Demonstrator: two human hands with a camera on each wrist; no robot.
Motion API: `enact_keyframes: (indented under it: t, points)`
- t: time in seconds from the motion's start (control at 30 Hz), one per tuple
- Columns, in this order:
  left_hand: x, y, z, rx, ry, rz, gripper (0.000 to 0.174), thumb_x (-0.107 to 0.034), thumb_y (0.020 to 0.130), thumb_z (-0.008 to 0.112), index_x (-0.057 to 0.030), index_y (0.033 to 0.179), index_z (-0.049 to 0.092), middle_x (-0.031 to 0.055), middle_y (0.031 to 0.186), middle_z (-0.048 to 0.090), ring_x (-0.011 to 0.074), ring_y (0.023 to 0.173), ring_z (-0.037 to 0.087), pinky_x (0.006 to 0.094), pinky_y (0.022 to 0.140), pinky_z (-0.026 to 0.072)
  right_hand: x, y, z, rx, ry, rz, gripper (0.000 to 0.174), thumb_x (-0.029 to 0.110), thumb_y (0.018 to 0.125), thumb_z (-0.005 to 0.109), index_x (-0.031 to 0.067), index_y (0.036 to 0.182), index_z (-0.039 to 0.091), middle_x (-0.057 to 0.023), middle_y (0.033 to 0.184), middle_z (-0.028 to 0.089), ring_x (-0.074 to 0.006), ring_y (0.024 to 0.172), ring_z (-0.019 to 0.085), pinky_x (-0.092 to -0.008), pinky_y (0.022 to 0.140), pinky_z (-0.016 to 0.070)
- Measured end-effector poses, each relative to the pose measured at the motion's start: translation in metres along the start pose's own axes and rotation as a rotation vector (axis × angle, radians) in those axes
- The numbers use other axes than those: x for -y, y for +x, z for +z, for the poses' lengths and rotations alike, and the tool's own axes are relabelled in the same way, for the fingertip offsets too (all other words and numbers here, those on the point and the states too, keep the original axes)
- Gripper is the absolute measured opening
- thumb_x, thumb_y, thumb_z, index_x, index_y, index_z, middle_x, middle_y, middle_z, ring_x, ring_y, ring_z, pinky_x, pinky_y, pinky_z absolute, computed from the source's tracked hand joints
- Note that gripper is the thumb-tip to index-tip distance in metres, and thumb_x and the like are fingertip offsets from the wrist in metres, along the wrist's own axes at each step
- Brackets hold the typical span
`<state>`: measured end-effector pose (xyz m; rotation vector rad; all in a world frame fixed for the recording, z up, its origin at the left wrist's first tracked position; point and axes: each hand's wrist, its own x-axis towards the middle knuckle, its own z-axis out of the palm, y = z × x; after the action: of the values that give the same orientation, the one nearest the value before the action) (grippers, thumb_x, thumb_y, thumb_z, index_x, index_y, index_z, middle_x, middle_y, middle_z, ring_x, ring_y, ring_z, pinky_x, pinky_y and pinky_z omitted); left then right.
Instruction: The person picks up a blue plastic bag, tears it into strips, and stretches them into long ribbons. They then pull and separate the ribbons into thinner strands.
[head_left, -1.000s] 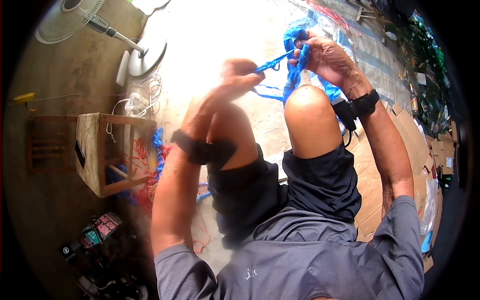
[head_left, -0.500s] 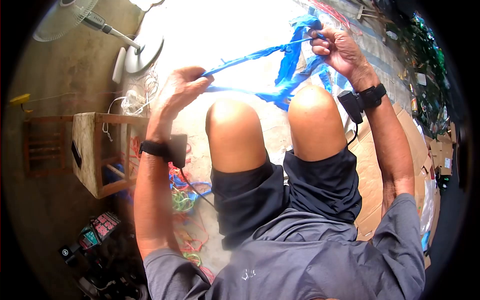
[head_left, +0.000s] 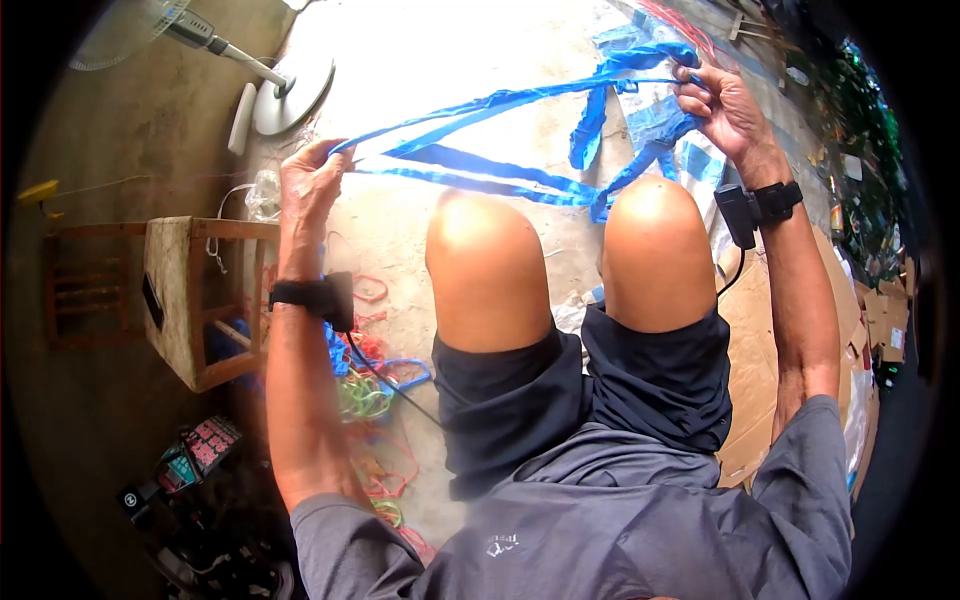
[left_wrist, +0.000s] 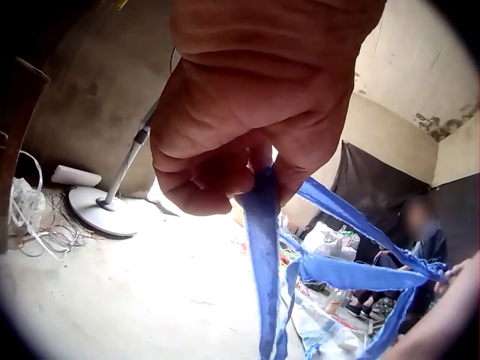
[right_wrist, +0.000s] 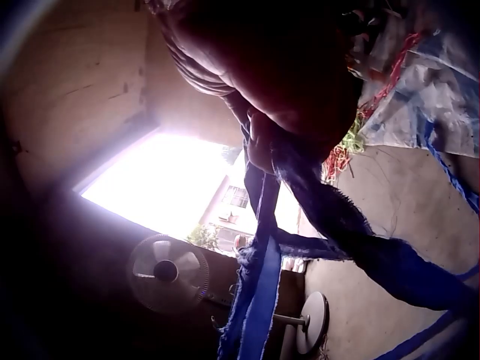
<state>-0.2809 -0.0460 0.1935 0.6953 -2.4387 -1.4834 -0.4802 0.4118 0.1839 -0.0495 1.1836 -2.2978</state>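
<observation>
Long blue fabric strips (head_left: pixel 470 108) with frayed edges stretch between my two hands, above the knees in the head view. My left hand (head_left: pixel 312 188) pinches one end between thumb and fingers. In the left wrist view a blue strip (left_wrist: pixel 261 262) hangs down from that pinch. At the other side my right hand (head_left: pixel 728 112) grips the gathered strips, its fingers curled round them. Seen from the right wrist, a bunched strip (right_wrist: pixel 322 202) comes out below the curled fingers. Lower loops of the fabric sag close over both knees (head_left: pixel 655 225).
A wooden stool (head_left: pixel 175 300) and a standing fan's base (head_left: pixel 295 95) are on the left. Tangled coloured cords (head_left: pixel 365 390) lie beside the left leg. Flattened cardboard (head_left: pixel 750 390) covers the floor at right. Another person (left_wrist: pixel 427 240) sits in the background.
My left hand has moved out to the left, drawing the blue strips long between the hands. My right hand has shifted a little to the right and still grips the fabric.
</observation>
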Motion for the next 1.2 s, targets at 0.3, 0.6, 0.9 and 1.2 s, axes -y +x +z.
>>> enact_keyframes:
  t: [0.3, 0.6, 0.9, 1.2]
  points:
    - [0.019, -0.004, 0.005, 0.135, -0.479, -0.052, 0.025, -0.01, 0.096, 0.059, -0.0038, 0.119, 0.066, 0.0106, 0.101, 0.07, 0.0177, 0.096, 0.068, 0.0317, 0.079, 0.0575, 0.0, 0.003, -0.006, -0.084, 0.034, 0.007, 0.011, 0.0, 0.095, 0.051, -0.007, 0.103, 0.05, -0.0053, 0.085, 0.052, -0.0066, 0.06, 0.036, -0.0201, 0.051, 0.0326]
    - [0.008, -0.005, -0.008, -0.024, -0.48, -0.061, 0.021, -0.015, 0.095, 0.062, 0.0016, 0.107, 0.068, -0.0036, 0.07, 0.055, 0.0021, 0.054, 0.041, 0.0193, 0.048, 0.0362, 0.013, 0.005, -0.011, -0.115, 0.009, 0.006, 0.013, 0.002, 0.095, 0.053, -0.0101, 0.1, 0.054, 0.0007, 0.07, 0.041, -0.0066, 0.058, 0.034, -0.0207, 0.05, 0.0304]
    - [0.018, -0.004, -0.072, -0.018, 0.072, 0.22, 0.017, -0.017, 0.095, 0.066, -0.0007, 0.098, 0.073, -0.0063, 0.073, 0.06, 0.0, 0.06, 0.045, 0.0176, 0.052, 0.0347, 0.009, 0.004, -0.002, -0.118, 0.02, 0.02, 0.019, 0.006, 0.097, 0.051, -0.0117, 0.102, 0.054, -0.0005, 0.072, 0.04, -0.0076, 0.06, 0.035, -0.0204, 0.051, 0.0311]
    - [0.026, -0.018, -0.134, -0.133, 0.219, 0.193, 0.021, -0.02, 0.092, 0.07, 0.0003, 0.087, 0.071, -0.0081, 0.072, 0.056, 0.0022, 0.068, 0.046, 0.0198, 0.06, 0.0369, 0.01, 0.012, -0.021, -0.107, 0.002, 0.01, 0.014, 0.003, 0.094, 0.054, -0.0098, 0.1, 0.054, -0.0007, 0.074, 0.044, -0.0063, 0.059, 0.035, -0.02, 0.05, 0.0311]
